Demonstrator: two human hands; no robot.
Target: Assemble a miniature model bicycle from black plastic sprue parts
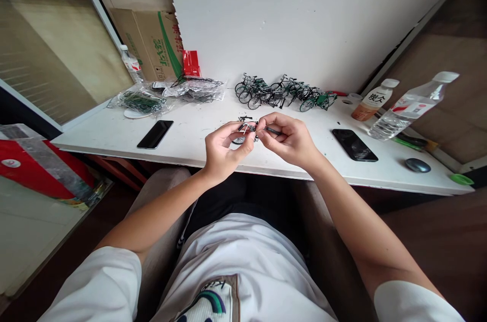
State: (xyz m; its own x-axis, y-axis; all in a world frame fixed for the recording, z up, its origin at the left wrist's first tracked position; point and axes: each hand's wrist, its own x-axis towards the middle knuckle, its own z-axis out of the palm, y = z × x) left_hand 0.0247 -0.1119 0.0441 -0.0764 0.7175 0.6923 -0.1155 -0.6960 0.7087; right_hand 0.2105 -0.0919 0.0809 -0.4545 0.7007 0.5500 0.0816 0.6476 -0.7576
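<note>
My left hand (224, 154) pinches a small black-and-silver model bicycle part (248, 128) between thumb and fingertips, above the front of the white table. Close against it, my right hand (291, 142) has its thumb and fingers closed on a thin dark piece (272, 131), whose kind I cannot make out. The fingertips of both hands nearly meet and partly cover these pieces. Behind and under the left fingers, a small spoked wheel (239, 141) shows in part.
Several assembled model bicycles (262, 94) stand at the back of the white table (194, 144). Bagged parts (144, 101) lie at the back left. A phone (155, 134) rests on the left, another phone (354, 145) on the right, near a mouse (417, 165) and drink bottles (411, 106).
</note>
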